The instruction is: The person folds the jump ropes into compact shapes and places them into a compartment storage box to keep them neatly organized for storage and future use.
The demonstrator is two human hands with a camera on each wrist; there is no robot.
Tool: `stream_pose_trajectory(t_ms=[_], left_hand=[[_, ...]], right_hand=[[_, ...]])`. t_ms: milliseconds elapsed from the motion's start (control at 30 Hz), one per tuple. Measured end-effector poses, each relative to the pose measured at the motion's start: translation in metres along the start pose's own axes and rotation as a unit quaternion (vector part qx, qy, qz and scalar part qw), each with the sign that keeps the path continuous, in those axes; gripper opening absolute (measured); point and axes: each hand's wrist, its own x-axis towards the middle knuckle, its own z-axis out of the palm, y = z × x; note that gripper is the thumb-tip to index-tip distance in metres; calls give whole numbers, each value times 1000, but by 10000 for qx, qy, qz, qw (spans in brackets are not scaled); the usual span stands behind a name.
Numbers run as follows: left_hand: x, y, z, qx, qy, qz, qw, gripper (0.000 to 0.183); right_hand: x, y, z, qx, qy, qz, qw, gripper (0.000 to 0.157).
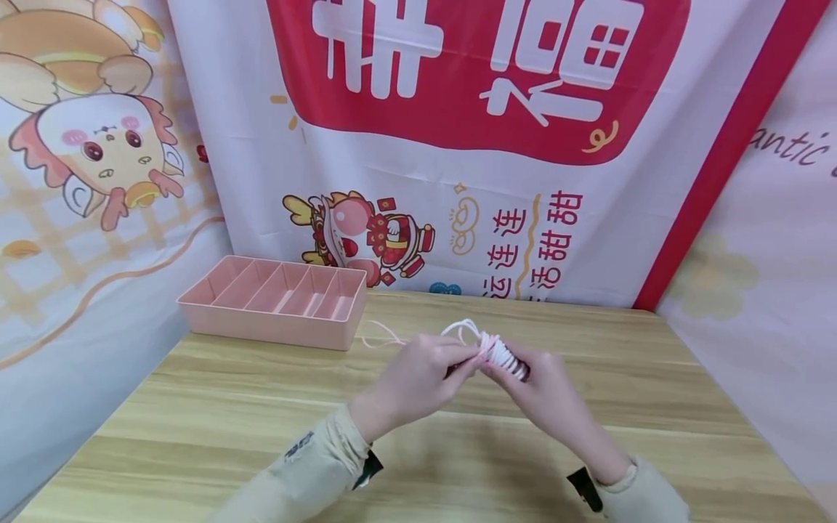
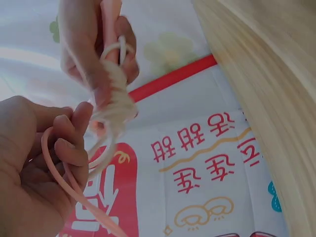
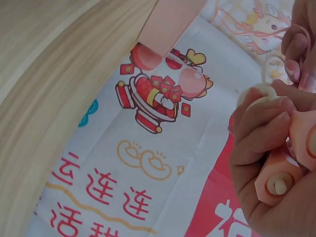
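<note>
In the head view my right hand point(image 1: 552, 388) grips a jump rope point(image 1: 505, 356), its white cord wound into a tight bundle. Two pink handles point(image 3: 271, 185) show their ends at the right palm in the right wrist view. My left hand point(image 1: 418, 378) is close against the left end of the bundle, fingertips at the windings. Its fingers pinch a thin pink cord point(image 2: 96, 210), which loops over them and trails off to the left. A loose white loop point(image 1: 466, 322) stands out above the left fingers. Part of the bundle is hidden behind the right hand.
A pink divided box point(image 1: 271, 325) stands at the back left of the wooden table point(image 1: 261, 407). Behind the table hangs a printed cloth point(image 1: 248, 160) with red characters. Patterned sheets flank the table on both sides.
</note>
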Motion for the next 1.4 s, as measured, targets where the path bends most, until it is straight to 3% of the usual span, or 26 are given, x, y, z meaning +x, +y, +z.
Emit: stream_pose_trajectory(t_ms=[100, 233, 333, 500, 733, 1000, 1200, 1400], left_hand=[[0, 2, 4, -268, 213, 28, 9994, 14], [-1, 3, 6, -543, 302, 74, 9980, 12], [-1, 2, 7, -528, 280, 112, 9982, 15], [-2, 5, 9, 91, 327, 392, 9987, 16], [-3, 12, 15, 1149, 372, 740, 9899, 11], [-5, 12, 15, 1389, 233, 825, 9866, 9], [-6, 5, 11, 809, -322, 602, 9944, 9], [-4, 0, 2, 159, -1099, 365, 9931, 12]], right_hand=[[1, -1, -7, 682, -5, 444, 9967, 35], [2, -4, -15, 1512, -256, 911, 9840, 31], [2, -5, -18, 1816, -512, 1108, 9758, 28], [1, -7, -19, 1980, -696, 1171, 9707, 26], [-1, -8, -15, 2009, -552, 1243, 9701, 24], [-1, -9, -12, 2027, -445, 1354, 9688, 27], [1, -7, -11, 2031, -483, 1305, 9692, 29], [1, -7, -17, 1896, -333, 1127, 9748, 26]])
